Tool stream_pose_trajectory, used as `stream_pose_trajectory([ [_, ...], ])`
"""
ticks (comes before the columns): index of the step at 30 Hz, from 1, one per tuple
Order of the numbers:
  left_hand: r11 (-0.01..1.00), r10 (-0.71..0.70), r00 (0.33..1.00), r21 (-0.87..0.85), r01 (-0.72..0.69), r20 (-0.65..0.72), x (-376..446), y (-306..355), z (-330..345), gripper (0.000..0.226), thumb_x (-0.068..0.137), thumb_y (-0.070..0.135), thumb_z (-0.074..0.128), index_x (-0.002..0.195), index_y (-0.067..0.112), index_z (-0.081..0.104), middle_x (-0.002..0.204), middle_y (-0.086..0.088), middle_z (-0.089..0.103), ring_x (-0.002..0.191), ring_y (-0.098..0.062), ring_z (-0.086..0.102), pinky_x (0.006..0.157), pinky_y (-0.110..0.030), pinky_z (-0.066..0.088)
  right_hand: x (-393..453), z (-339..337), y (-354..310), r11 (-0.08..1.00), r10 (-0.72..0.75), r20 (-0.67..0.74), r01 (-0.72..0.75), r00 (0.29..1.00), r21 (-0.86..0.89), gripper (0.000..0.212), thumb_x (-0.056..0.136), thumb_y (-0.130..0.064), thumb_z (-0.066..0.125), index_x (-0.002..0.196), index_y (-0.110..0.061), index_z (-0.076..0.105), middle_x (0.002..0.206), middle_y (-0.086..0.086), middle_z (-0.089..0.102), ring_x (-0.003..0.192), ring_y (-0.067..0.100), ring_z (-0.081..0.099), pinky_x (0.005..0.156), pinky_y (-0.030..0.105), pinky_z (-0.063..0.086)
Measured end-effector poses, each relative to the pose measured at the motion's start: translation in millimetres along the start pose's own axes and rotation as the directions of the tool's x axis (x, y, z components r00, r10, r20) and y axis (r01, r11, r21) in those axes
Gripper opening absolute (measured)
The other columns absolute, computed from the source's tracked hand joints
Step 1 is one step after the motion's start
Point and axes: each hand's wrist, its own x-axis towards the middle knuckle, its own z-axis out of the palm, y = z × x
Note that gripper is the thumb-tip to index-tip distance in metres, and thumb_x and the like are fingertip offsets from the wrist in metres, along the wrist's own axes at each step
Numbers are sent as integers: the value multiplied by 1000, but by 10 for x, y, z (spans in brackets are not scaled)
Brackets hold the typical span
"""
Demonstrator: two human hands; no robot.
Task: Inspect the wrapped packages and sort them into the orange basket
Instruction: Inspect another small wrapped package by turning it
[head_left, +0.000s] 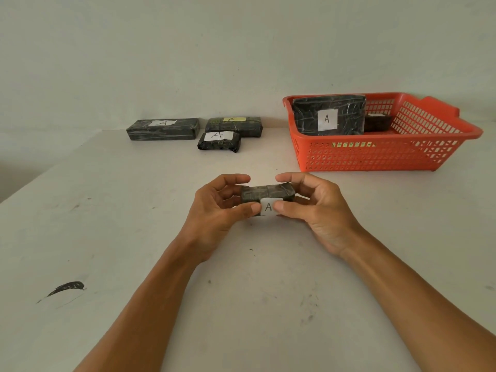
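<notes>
A small black-wrapped package (267, 194) with a white "A" label is held above the table between my left hand (217, 213) and my right hand (319, 210), fingers on top, thumbs on the label side. The orange basket (375, 154) stands at the back right. Inside it a large black package (328, 115) marked "A" leans upright, with a smaller dark package (378, 122) behind it. Three more wrapped packages lie at the back: a long one (163, 129), one with a yellow label (233, 126), and a small one (218, 141) in front of it.
The white table (134, 210) meets a pale wall at the back. Its left edge runs diagonally from the far left. A black smear (67, 288) marks the table surface near my left forearm.
</notes>
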Motion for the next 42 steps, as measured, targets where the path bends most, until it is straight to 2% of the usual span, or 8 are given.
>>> stream_pose_trajectory([
  [4,1000,-12,1000,20,12,0,-3,19,-3,61,65,6,88,121,16,65,105,-10,75,97,-25,73,93,-40,59,-12,8,-23,1000,-13,1,13,1000,-23,45,74,13,78,111,-12,70,97,9,73,87,18,70,94,44,59],
  [9,986,20,992,169,1,-123,-20,33,48,46,79,8,83,120,19,67,112,-5,71,97,-23,74,87,-39,62,-8,18,-34,987,-125,-188,102,974,-125,57,65,1,91,116,-15,69,96,4,78,91,23,75,87,46,62],
  [12,995,-10,995,101,20,-97,-33,52,74,35,82,10,80,116,14,69,108,-13,74,93,-28,75,85,-44,62,-39,31,-29,955,-222,-253,158,942,-249,59,62,-14,96,115,-18,68,94,1,79,93,20,75,85,38,62],
  [16,998,-58,998,28,59,-38,-46,80,127,44,76,32,75,115,11,71,108,-11,77,102,-27,74,89,-39,60,-70,91,-37,947,-265,-249,202,931,-251,57,59,-32,95,105,-13,69,91,2,78,87,22,74,73,50,63],
  [18,997,-69,997,14,70,-25,-43,81,122,45,76,36,74,114,12,72,107,-7,78,105,-26,73,91,-34,59,-64,103,-36,957,-255,-215,214,943,-198,51,62,-35,91,102,-11,71,92,5,79,88,26,74,80,55,62],
  [24,997,-58,997,56,60,-40,-21,46,75,64,60,47,84,117,21,73,112,-2,77,112,-22,70,100,-41,54,-54,130,-41,979,-186,-130,173,974,-107,16,87,-11,76,103,-12,76,99,8,80,99,28,76,95,48,59],
  [36,997,-39,997,59,43,-68,-41,28,90,67,55,35,86,117,11,75,110,-8,78,105,-25,74,102,-47,53,-80,158,-41,979,-167,-84,155,982,-135,21,84,0,76,99,-16,80,96,5,81,97,25,76,98,46,58],
  [42,954,-95,995,-281,103,41,-3,94,59,53,68,13,65,117,-7,65,122,-24,69,115,-35,67,103,-46,53,-13,74,-127,999,-28,-185,32,982,22,15,92,-4,67,100,-11,78,100,7,77,96,17,72,84,36,61],
])
